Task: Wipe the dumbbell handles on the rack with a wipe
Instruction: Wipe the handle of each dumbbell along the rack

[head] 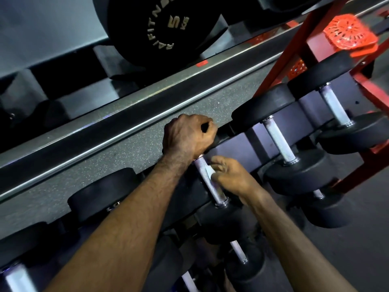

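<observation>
Left hand (187, 134): curled into a fist over the far end of the dumbbell being cleaned, gripping the top of its black head; it looks like a bracing hold to stop the weight rolling.
Right hand (228, 175): fingers bunched and pinching a small white wipe (210, 171) against the side of the handle; only a corner of the wipe shows, so how it is folded is hard to say.
Handle in work (209, 183): a bright knurled steel bar, lying at a slant on the lower tier of the rack (240, 145), between its two black heads.
Neighbours: two more dumbbells to the right, their handles (279, 141) bare and untouched by either hand; others sit below and to the left, partly out of view.
Upper tier: a large black weight marked 5 KG (166, 24) rests above.
How it will handle: the bar is stiff and heavy and will not give; the knurling should drag at a thin, soft wipe, which may snag or tear.
Where to hold: wrap the wipe round the mid-handle and twist along it, steadying the dumbbell by a head rather than lifting it.
</observation>
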Motion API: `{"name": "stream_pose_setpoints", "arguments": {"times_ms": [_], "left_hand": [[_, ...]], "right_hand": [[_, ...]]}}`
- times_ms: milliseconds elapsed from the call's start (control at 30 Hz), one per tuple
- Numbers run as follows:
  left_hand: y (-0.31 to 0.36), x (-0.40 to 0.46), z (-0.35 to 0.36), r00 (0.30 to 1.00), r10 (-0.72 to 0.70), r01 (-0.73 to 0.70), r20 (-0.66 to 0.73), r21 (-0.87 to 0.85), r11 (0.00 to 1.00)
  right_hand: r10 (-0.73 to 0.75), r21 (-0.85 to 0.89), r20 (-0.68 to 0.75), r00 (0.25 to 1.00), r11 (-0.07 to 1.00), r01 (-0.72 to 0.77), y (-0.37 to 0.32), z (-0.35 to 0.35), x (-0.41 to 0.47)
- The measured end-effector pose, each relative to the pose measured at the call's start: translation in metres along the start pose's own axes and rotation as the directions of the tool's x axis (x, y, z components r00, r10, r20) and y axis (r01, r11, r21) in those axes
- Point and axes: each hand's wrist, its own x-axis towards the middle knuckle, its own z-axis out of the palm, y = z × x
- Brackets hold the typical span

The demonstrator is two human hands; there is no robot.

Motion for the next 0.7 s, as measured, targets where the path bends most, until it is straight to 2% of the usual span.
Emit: {"name": "stream_pose_setpoints", "arguments": {"times_ms": [67, 167, 267, 333, 433, 467, 567, 600, 700], "left_hand": [[-0.001, 0.000, 0.002, 1.000, -0.003, 0.003, -0.004, 0.001, 1.000], [-0.001, -0.001, 0.004, 1.000, -0.019, 0.018, -0.007, -0.010, 1.000], [-0.002, 0.001, 0.005, 1.000, -0.019, 0.019, -0.015, -0.008, 1.000], [-0.002, 0.001, 0.005, 0.999, -0.028, 0.028, -0.018, -0.012, 1.000], [-0.003, 0.001, 0.007, 0.999, -0.040, 0.039, -0.021, -0.026, 0.999], [-0.003, 0.001, 0.008, 0.998, -0.050, 0.049, -0.024, -0.023, 0.999], [-0.001, 0.000, 0.008, 0.998, -0.061, 0.060, -0.016, -0.023, 0.998], [0.000, 0.000, 0.007, 0.998, -0.066, 0.066, -0.017, -0.028, 0.997], [0.001, 0.001, 0.007, 0.996, -0.085, 0.084, -0.023, -0.046, 0.995]], "right_hand": [[0.062, -0.055, 0.013, 0.998, 0.997, -0.061, 0.010, -0.003, -0.012], [0.090, 0.033, 0.100, 0.991, 0.995, -0.093, 0.002, -0.008, -0.006], [0.060, 0.141, 0.096, 0.994, 0.987, -0.074, -0.016, -0.006, 0.016], [0.100, 0.086, 0.136, 0.986, 0.990, -0.112, -0.006, -0.008, 0.022], [0.194, -0.056, 0.329, 0.924, 0.981, -0.186, 0.011, -0.015, 0.012], [0.190, -0.028, 0.353, 0.916, 0.981, -0.192, 0.012, -0.017, 0.016], [0.090, 0.163, 0.301, 0.949, 0.976, -0.145, -0.006, -0.015, 0.031], [0.083, 0.167, 0.286, 0.954, 0.977, -0.135, -0.010, -0.014, 0.034], [0.147, 0.026, 0.392, 0.908, 0.985, -0.171, 0.007, -0.024, 0.027]]}}
